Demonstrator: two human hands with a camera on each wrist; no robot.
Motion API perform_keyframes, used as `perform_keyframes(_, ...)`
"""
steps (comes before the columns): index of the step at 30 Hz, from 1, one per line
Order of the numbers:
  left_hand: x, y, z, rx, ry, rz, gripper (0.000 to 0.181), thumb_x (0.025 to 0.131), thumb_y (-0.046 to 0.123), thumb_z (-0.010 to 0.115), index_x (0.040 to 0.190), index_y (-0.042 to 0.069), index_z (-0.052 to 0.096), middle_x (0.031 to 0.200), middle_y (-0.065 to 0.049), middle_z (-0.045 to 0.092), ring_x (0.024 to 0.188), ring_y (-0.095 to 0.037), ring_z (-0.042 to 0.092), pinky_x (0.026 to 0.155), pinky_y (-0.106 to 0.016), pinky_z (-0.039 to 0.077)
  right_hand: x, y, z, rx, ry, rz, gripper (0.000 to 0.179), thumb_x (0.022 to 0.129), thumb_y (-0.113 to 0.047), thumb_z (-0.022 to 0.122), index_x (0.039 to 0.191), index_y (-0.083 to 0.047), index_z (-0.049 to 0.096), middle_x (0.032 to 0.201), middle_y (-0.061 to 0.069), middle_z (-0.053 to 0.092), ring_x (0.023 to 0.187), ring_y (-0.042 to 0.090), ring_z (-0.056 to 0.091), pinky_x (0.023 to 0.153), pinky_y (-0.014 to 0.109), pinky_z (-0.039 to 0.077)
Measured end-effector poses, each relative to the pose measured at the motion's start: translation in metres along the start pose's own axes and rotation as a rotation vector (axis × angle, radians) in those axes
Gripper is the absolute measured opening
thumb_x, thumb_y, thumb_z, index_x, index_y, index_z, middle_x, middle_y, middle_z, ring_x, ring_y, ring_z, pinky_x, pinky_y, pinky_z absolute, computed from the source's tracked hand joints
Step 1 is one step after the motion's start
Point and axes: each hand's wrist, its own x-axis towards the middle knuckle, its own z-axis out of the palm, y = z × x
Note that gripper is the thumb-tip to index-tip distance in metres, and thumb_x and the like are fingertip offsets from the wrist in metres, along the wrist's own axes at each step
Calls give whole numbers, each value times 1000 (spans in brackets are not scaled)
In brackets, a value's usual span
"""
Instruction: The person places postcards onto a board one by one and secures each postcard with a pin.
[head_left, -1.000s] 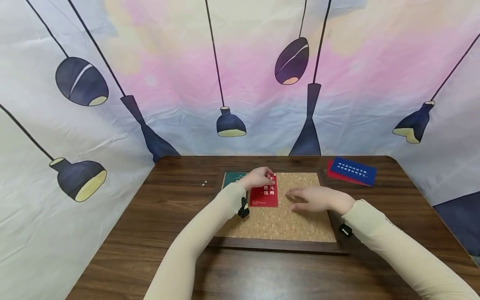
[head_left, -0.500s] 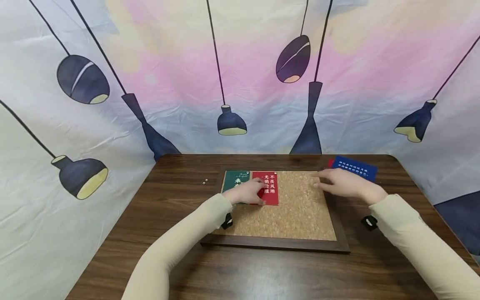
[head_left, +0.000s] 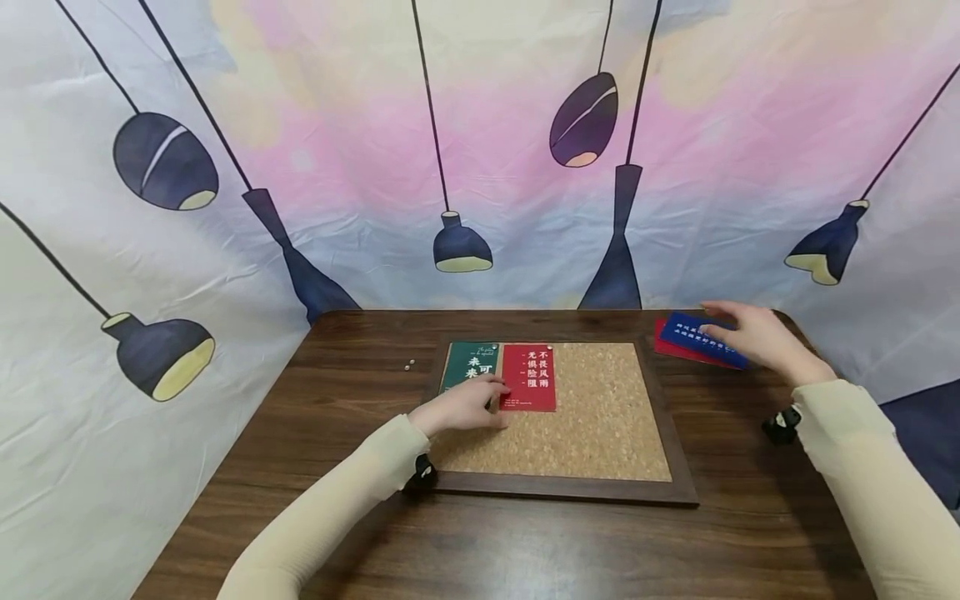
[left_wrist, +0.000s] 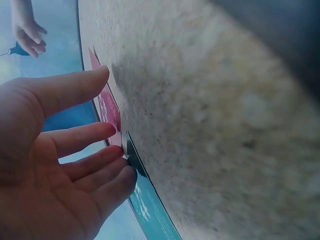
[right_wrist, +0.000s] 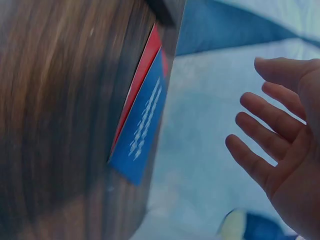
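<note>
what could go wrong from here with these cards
The blue card overlaps a loose red card, so the right grip might pick up both. The left grip is close to the green card and red card on the corkboard; a brush might shift them. The small white pieces on the table could be knocked away.

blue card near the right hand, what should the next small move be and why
Probably bring the right hand down and pinch the blue card by an edge. In the right wrist view its fingers are apart from the card and hold nothing, and the card seems easiest to take, lying on top of a red one on the table.
</note>
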Motion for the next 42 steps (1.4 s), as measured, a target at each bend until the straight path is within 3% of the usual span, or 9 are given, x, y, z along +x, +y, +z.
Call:
perform_keyframes(10,-18,-3,6,-102,-5,-13,58,92,25,75,143,3,56,153,-16,43,138,-33,45,107,-49,43,1,38,3,106,42,120,69,105,-39,52,152,8,33,149,41,32,134,61,28,103,74,28)
perform_keyframes(17,-21,-5,10,-89,5,-11,58,93,27,74,144,4,55,154,-15,42,140,-33,43,108,-50,42,0,50,12,137,110,275,69,105,-33,51,148,16,29,143,46,32,127,62,33,101,72,32)
perform_keyframes(25,-32,-15,12,-80,20,40,66,96,36,70,149,5,48,154,-16,42,141,-33,41,112,-50,37,0,59,20,196,42,400,81,103,-35,53,148,22,17,145,49,22,130,66,26,104,72,30)
perform_keyframes(34,-56,-39,13,-113,22,45,88,91,51,72,158,11,34,164,-12,26,152,-33,19,116,-54,28,7,64,27,186,-78,483,89,101,-40,55,140,31,17,138,53,29,119,60,49,99,63,44)
perform_keyframes(38,-66,-49,14,-101,52,28,95,88,56,74,159,10,31,165,-12,23,153,-33,12,118,-56,25,8,64,29,164,-44,491,85,100,-41,56,133,33,31,125,51,44,104,55,55,92,60,49)
perform_keyframes(42,-74,-58,16,-141,56,10,99,87,56,74,161,10,26,167,-11,17,154,-32,8,118,-56,24,7,63,31,143,11,511,84,99,-43,58,124,35,41,117,50,48,96,50,54,87,60,50)
